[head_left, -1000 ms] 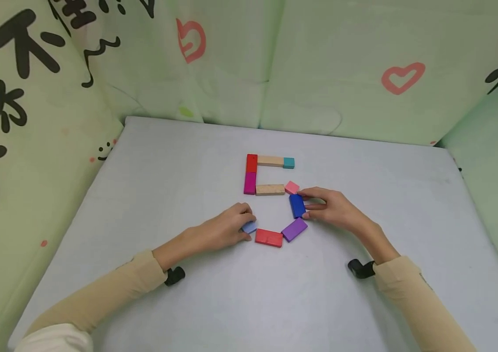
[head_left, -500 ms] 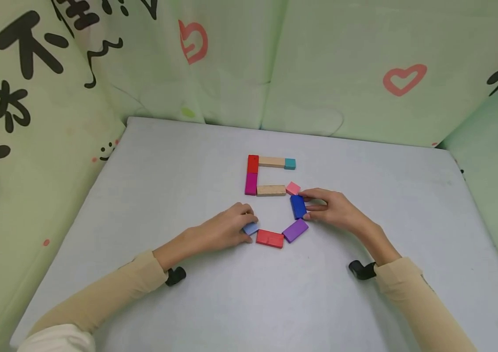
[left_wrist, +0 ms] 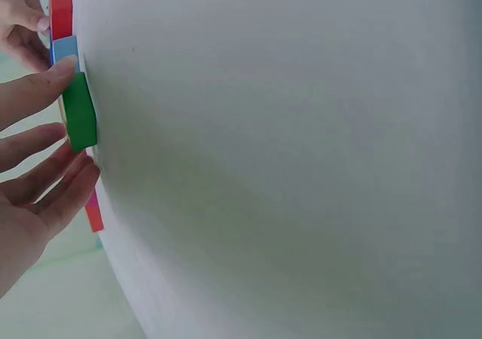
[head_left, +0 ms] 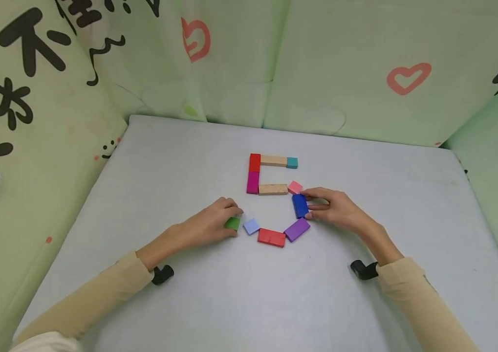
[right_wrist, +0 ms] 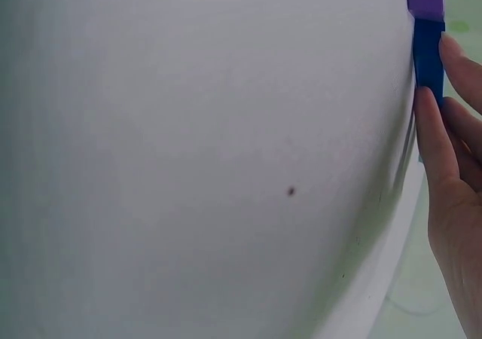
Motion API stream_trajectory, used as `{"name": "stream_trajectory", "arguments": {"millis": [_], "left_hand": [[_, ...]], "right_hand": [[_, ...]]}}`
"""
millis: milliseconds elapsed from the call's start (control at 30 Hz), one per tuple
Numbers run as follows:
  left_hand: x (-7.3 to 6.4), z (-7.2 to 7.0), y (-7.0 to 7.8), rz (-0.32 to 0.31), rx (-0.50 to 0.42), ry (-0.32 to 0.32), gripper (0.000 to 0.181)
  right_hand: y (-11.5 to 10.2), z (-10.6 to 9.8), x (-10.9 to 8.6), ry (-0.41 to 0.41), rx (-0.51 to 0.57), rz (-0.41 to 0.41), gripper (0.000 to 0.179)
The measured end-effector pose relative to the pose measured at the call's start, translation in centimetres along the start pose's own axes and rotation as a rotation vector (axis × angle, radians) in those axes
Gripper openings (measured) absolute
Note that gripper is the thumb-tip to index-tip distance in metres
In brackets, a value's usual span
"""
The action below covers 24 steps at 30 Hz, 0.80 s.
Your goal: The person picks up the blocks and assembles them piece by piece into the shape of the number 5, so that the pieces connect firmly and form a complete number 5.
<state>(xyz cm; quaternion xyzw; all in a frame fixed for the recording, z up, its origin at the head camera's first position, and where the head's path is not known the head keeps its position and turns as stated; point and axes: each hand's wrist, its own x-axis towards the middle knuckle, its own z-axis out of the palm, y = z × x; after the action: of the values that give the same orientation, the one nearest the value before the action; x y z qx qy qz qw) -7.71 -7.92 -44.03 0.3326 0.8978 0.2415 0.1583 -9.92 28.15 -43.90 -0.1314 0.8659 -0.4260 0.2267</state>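
My left hand (head_left: 206, 222) holds a green block (head_left: 232, 223) between thumb and fingertips, low over the white table. In the left wrist view the thumb lies at one end of the green block (left_wrist: 80, 113) and fingertips at the other. Just right of it lies a light blue block (head_left: 251, 226), followed by a red block (head_left: 271, 237) and a purple block (head_left: 297, 230) in a curve. My right hand (head_left: 334, 209) grips a dark blue block (head_left: 300, 206) flat on the table, fingertip and thumb near its ends. A pink block (head_left: 294, 187) sits by its top end.
Farther back, a red block (head_left: 255, 163), a magenta block (head_left: 253, 182), two tan blocks and a teal block (head_left: 292, 163) form an open bracket. They lie on the white table (head_left: 178, 161). Printed green cloth (head_left: 328, 58) walls the back and sides.
My left hand has left the light blue block and shifted left; the green block now shows in its fingers. The right hand stays on the dark blue block.
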Motion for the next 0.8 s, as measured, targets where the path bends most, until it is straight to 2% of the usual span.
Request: {"name": "stream_trajectory", "arguments": {"millis": [333,533,800], "left_hand": [[-0.1,-0.3,-0.4,0.038,0.011,-0.004,0.034],[0.9,-0.3,-0.2,0.005,0.000,-0.004,0.035],[2.3,-0.3,0.1,0.027,0.009,0.002,0.033]], "right_hand": [[0.1,-0.1,0.0,-0.002,0.001,0.003,0.060],[0.2,-0.1,0.0,0.000,-0.002,-0.005,0.060],[0.4,-0.1,0.0,0.003,0.013,-0.003,0.060]]}}
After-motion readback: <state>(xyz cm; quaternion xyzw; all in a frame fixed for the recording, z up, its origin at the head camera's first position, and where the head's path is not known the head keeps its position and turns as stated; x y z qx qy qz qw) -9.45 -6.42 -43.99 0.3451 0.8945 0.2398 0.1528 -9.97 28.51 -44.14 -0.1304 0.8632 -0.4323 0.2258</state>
